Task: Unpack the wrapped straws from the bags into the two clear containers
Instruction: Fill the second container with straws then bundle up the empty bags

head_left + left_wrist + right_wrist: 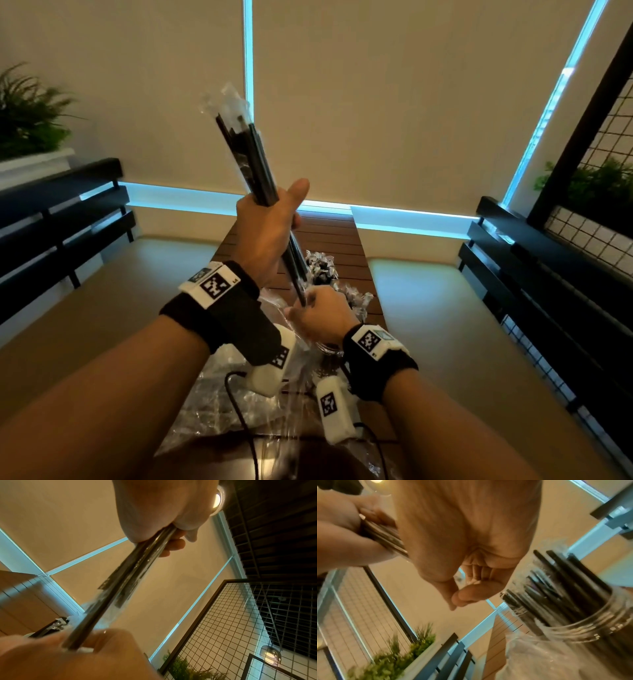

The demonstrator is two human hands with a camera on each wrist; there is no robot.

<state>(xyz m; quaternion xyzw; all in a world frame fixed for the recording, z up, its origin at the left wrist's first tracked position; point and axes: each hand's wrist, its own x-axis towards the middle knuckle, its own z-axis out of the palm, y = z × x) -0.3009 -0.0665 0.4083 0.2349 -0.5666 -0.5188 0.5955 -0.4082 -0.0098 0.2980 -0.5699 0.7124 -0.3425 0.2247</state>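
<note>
I hold a bundle of black wrapped straws (250, 154) up over the table, tilted up and to the left. My left hand (270, 233) grips it round the middle, thumb up. Lower down, my right hand (322, 315) pinches the bundle's bottom end. The left wrist view shows the bundle (130, 577) running from my left hand (163, 513) down to my right hand (68, 660). A clear container (583, 632) with several black straws stands just right of my right hand (458, 599). Wrapped straw tops (320, 267) show behind my hands.
Crumpled clear plastic bags (212, 404) lie on the near end of the narrow wooden table (339, 240). Black slatted benches stand on the left (61, 212) and on the right (548, 274). A potted plant (27, 113) sits at the far left.
</note>
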